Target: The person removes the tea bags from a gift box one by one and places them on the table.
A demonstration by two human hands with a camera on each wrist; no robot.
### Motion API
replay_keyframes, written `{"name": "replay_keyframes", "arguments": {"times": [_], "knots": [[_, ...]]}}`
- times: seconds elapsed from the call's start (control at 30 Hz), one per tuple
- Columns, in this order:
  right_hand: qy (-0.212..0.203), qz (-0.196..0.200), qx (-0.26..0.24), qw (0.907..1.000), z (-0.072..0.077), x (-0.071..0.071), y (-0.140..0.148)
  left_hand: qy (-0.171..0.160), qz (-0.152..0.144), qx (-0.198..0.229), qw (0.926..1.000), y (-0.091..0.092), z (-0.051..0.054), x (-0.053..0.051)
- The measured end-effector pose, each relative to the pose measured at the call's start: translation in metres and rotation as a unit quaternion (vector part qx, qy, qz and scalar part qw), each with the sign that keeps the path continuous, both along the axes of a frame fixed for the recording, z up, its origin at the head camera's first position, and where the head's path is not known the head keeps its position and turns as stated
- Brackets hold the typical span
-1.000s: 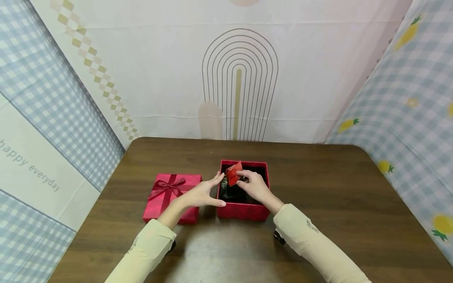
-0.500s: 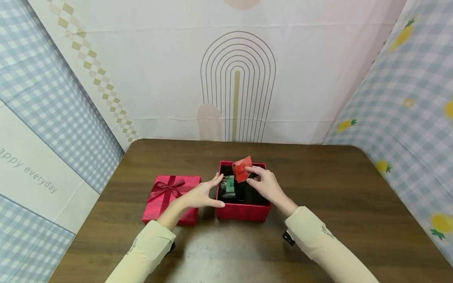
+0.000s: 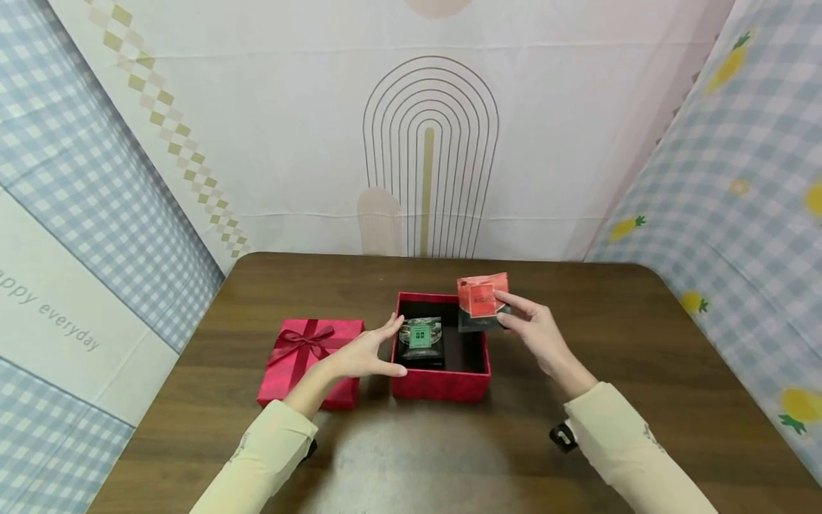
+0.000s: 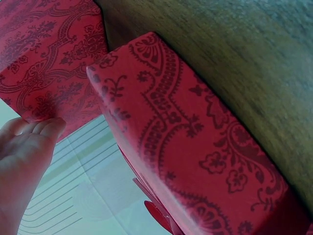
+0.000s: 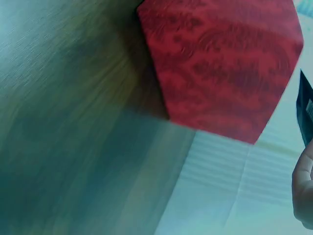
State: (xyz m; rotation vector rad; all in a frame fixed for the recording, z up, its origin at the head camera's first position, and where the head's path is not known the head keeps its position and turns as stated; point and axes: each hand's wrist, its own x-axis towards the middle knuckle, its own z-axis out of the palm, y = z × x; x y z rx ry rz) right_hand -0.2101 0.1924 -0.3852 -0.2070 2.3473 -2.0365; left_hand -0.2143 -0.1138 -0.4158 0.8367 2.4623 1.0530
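My right hand (image 3: 533, 332) pinches a red-and-black sachet (image 3: 482, 301) between thumb and fingers, above the right wall of a red patterned gift box (image 3: 443, 385). The sachet's dark back edge (image 5: 306, 112) shows at the right border of the right wrist view. Inside the uncovered box, a black sachet with a green label (image 3: 420, 335) lies on the left side; the dark bottom shows on the right. My left hand (image 3: 366, 353) rests its spread, fairly straight fingers against the box's left side, with fingertips at the rim in the left wrist view.
The red lid (image 3: 308, 364) with a dark red ribbon bow lies left of the box, partly behind my left forearm. A brown wooden table (image 3: 610, 343) carries everything. A patterned cloth (image 3: 295, 143) hangs behind the table's far edge.
My right hand has lifted the red-and-black sachet out of the box and moved it right. The green-labelled sachet is now uncovered. My left hand stays at the box's left side.
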Motion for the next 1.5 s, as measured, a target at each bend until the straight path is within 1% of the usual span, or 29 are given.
{"name": "replay_keyframes", "arguments": {"times": [0.13, 0.27, 0.37, 0.5, 0.53, 0.6, 0.7, 0.77, 0.83, 0.97, 1.17, 1.37, 1.5], "knots": [[-0.033, -0.013, -0.050, 0.9981, -0.002, -0.001, 0.022, 0.003, 0.000, 0.001, 1.0000, -0.001, 0.000, 0.000], [-0.071, -0.019, -0.097, 0.9925, -0.007, -0.004, 0.045, 0.006, -0.005, 0.007, 0.9999, -0.001, -0.002, -0.001], [-0.097, -0.028, -0.114, 0.9884, -0.011, -0.007, 0.061, 0.004, -0.006, 0.010, 0.9999, -0.001, -0.002, 0.000], [-0.122, -0.042, -0.112, 0.9853, -0.020, -0.010, 0.076, 0.003, -0.004, 0.007, 1.0000, -0.001, -0.002, -0.001], [-0.127, -0.044, -0.106, 0.9852, -0.023, -0.010, 0.079, 0.002, -0.004, 0.006, 1.0000, -0.001, -0.002, -0.001], [-0.139, -0.048, -0.077, 0.9862, -0.028, -0.012, 0.083, 0.001, -0.004, 0.004, 1.0000, -0.001, -0.001, -0.002], [-0.151, -0.049, -0.009, 0.9873, -0.035, -0.016, 0.084, -0.001, -0.003, 0.007, 1.0000, -0.001, 0.000, -0.001], [-0.156, -0.047, 0.032, 0.9862, -0.040, -0.019, 0.082, -0.001, -0.003, 0.009, 1.0000, 0.000, 0.000, 0.000], [-0.155, -0.045, 0.057, 0.9853, -0.045, -0.021, 0.080, -0.001, -0.003, 0.010, 0.9999, 0.000, 0.000, 0.000], [-0.158, -0.041, 0.076, 0.9836, -0.052, -0.024, 0.076, 0.000, -0.004, 0.010, 0.9999, 0.000, 0.000, 0.000], [-0.170, -0.033, 0.111, 0.9786, -0.056, -0.029, 0.071, -0.002, -0.006, 0.007, 1.0000, 0.000, 0.001, 0.000], [-0.158, -0.031, 0.163, 0.9733, -0.062, -0.032, 0.065, 0.001, -0.008, 0.009, 0.9999, 0.000, 0.002, 0.000], [-0.143, -0.048, 0.195, 0.9692, -0.067, -0.033, 0.061, -0.004, -0.007, 0.010, 0.9999, 0.000, 0.002, 0.000]]}}
